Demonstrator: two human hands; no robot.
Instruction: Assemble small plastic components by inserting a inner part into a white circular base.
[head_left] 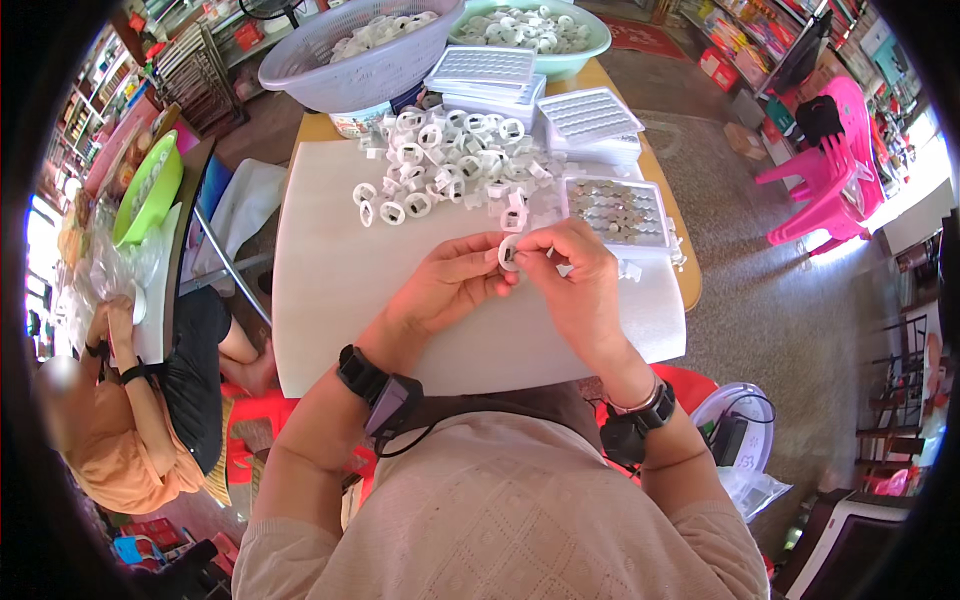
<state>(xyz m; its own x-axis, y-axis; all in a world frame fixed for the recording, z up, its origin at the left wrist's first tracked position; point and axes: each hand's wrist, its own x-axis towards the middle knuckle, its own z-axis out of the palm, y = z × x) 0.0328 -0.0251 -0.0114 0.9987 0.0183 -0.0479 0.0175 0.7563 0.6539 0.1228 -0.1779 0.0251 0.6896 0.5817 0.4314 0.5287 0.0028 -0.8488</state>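
Over the near half of the white-covered table, my left hand (455,282) pinches a small white plastic ring (508,253) with a dark piece in its middle. The fingertips of my right hand (577,275) are closed together at the ring's right side; whether a small piece sits between them is hidden. Just beyond lies a pile of similar white rings (410,153), several with dark centres. A clear tray of small silver discs (617,212) rests to the right of the pile, near my right hand.
Stacked white trays (590,116) stand at the back right. Behind the pile are a lavender basket (350,70) and a pale green basin (590,50), both filled with white parts. At far left another person sits at a table with a green basin (150,187). Pink chairs (850,150) stand right.
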